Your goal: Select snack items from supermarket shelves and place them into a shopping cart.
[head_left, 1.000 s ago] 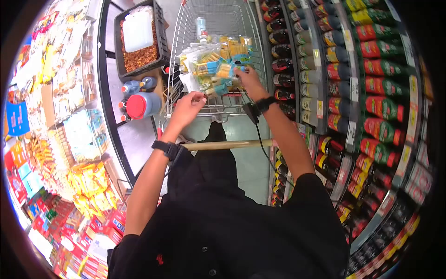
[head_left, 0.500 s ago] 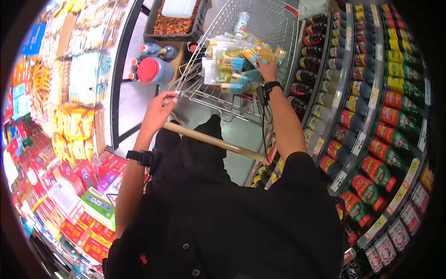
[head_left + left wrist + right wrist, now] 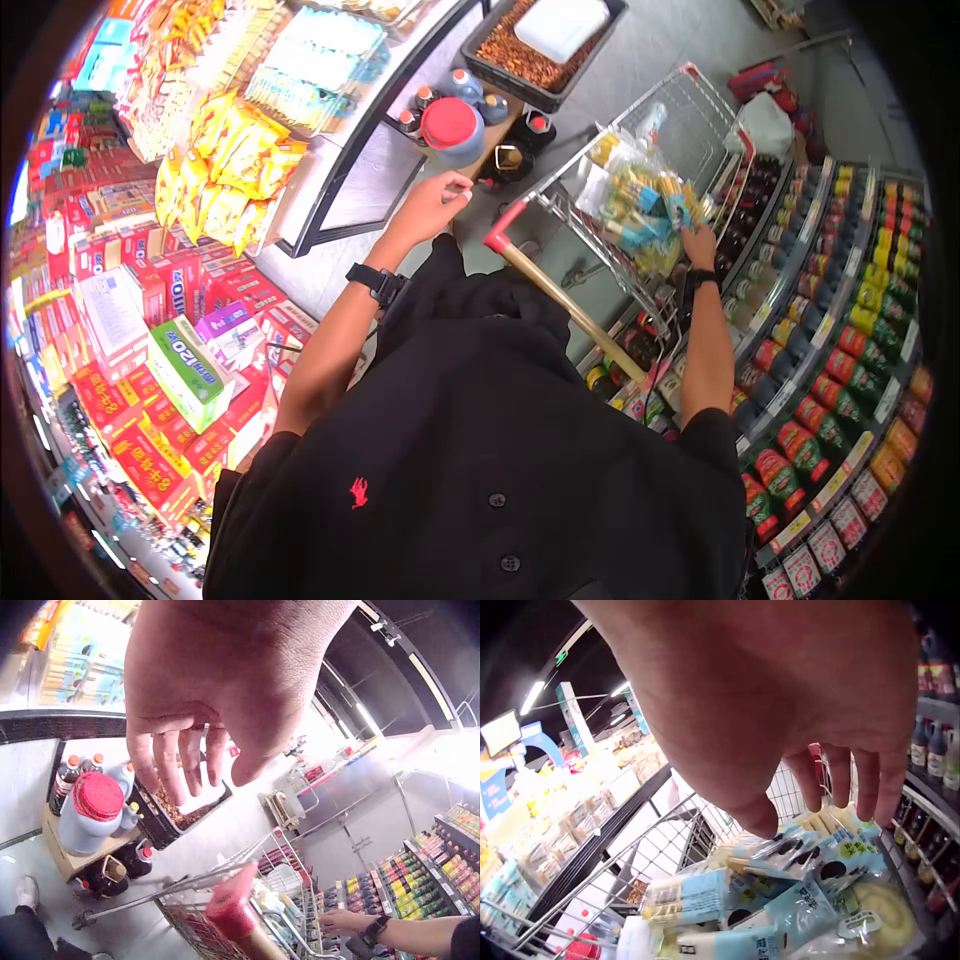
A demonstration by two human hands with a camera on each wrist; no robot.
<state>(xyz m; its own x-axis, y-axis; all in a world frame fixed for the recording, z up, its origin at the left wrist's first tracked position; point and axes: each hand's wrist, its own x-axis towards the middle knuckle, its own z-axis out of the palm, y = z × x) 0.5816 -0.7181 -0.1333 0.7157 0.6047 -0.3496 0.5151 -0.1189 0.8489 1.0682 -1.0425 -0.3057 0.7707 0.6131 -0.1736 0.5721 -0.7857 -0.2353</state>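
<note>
Cart (image 3: 690, 115) swung right, beside bottles (image 3: 850, 340) | left hand (image 3: 430, 205): fingers (image 3: 169, 761) loose | right hand (image 3: 700, 245): fingers (image 3: 885, 787) spread, maybe touching packets (image 3: 640, 200)

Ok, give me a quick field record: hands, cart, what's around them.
left hand: in the air, fingers relaxed, holding nothing, off the cart handle
right hand: fingers extended over the packets in the cart; contact unclear
cart: wire, packets piled inside
nearby: red-capped jug by left hand; bottle shelves beside right hand
</note>
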